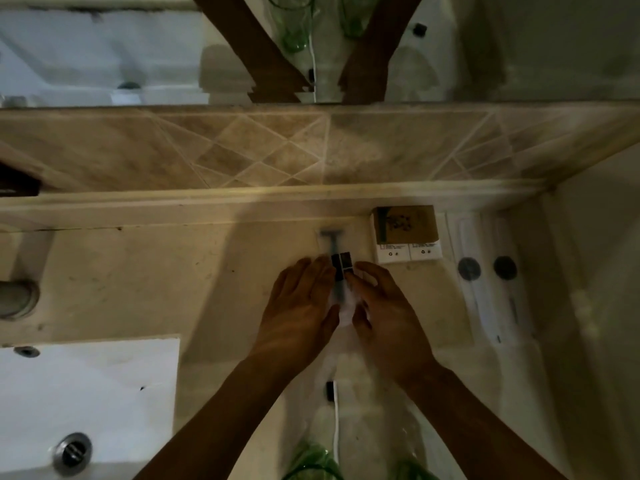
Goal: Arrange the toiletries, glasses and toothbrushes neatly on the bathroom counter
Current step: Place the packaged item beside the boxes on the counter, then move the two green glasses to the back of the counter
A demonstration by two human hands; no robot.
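1. The step in hand looks like lining up the razor (335,252), a wrapped pack lying flat on the counter (138,278), just left of the soap boxes (407,237).
2. The left hand (298,306) rests flat along the pack's left side, fingers straight and close together, pointing to 12 o'clock. It presses or nudges; it is not clamped on anything.
3. The right hand (384,310) does the same on the right side, fingers loosely spread, tips touching the wrapper near the dark label.
4. At 3 o'clock from the razor sit the soap boxes, side by side against the back ledge. Past them, more to 3 o'clock, lie two wrapped toothbrushes (488,289), side by side and straight.
5. Two green glasses (313,462) peek in at 6 o'clock, near the bottom edge (blurry, so I cannot tell if they stand straight).
6. The sink (86,393) is at 8 o'clock, well apart from the hands.
7. Next, I think the pack needs a small push until it lies straight like the boxes. Then both hands let go and the glasses get their turn.
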